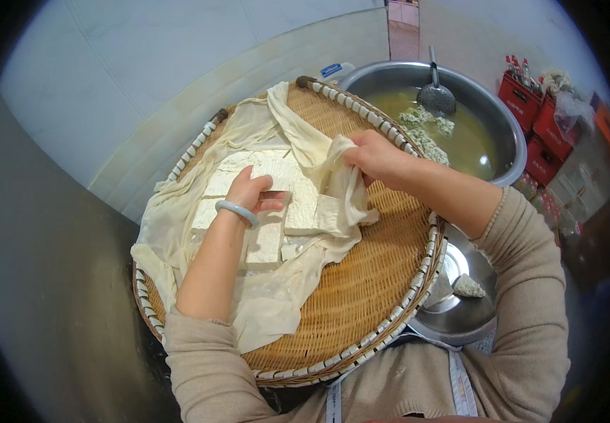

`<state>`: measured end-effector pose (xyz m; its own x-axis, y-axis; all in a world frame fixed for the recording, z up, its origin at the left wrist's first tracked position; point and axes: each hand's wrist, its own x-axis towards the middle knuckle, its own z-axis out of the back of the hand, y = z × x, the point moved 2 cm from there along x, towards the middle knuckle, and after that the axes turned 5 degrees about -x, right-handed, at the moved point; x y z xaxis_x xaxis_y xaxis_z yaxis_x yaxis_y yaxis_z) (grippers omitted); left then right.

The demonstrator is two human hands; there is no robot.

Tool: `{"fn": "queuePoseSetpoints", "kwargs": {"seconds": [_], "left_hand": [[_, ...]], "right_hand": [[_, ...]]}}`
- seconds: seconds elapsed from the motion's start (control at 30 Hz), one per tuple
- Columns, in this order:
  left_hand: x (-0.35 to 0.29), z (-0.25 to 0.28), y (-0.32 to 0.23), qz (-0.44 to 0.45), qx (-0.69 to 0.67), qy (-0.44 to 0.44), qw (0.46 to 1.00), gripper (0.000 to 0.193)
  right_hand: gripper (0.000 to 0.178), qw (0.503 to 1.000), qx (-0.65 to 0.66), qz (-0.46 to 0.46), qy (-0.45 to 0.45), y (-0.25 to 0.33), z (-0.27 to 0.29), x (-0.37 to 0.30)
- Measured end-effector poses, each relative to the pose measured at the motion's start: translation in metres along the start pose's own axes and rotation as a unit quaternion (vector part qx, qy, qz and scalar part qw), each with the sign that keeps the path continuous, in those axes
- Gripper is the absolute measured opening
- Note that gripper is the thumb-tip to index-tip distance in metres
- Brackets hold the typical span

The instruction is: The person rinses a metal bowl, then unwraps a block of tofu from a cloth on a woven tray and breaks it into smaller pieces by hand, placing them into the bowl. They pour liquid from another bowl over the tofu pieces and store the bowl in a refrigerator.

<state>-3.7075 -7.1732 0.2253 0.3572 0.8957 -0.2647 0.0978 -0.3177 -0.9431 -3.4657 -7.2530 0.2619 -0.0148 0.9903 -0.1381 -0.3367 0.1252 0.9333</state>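
Cloth (347,185) at two o'clock from tofu (302,211) is gripped by right hand (372,156); left hand (251,190) touches tofu, finger closure indeterminable

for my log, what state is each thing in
Left hand, open at the tofu
Right hand, gripping the cloth
Tofu, cut into slabs
Cloth, unfolded, partly bunched
Woven tray, partly covered
Large metal basin, holding liquid, curds
Skimmer, leaning in basin
Smaller basin, holding a lump
Red crates, stacked

Seemingly a food-making kitchen or workshop; white blocks (265,241) on a woven tray (361,282); broad metal basin (508,130); stacked red crates (519,103)
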Motion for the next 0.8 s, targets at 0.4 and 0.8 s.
{"fn": "queuePoseSetpoints", "kwargs": {"seconds": [0.4,0.8], "left_hand": [[-0.084,-0.130,-0.063,-0.280,0.189,0.267,0.903,0.054],[-0.025,-0.105,0.044,-0.343,0.635,0.215,0.658,0.078]], "right_hand": [[0.075,0.952,0.265,0.142,0.047,0.014,0.048,-0.077],[0.029,0.965,0.030,-0.257,-0.033,-0.165,0.085,-0.183]]}}
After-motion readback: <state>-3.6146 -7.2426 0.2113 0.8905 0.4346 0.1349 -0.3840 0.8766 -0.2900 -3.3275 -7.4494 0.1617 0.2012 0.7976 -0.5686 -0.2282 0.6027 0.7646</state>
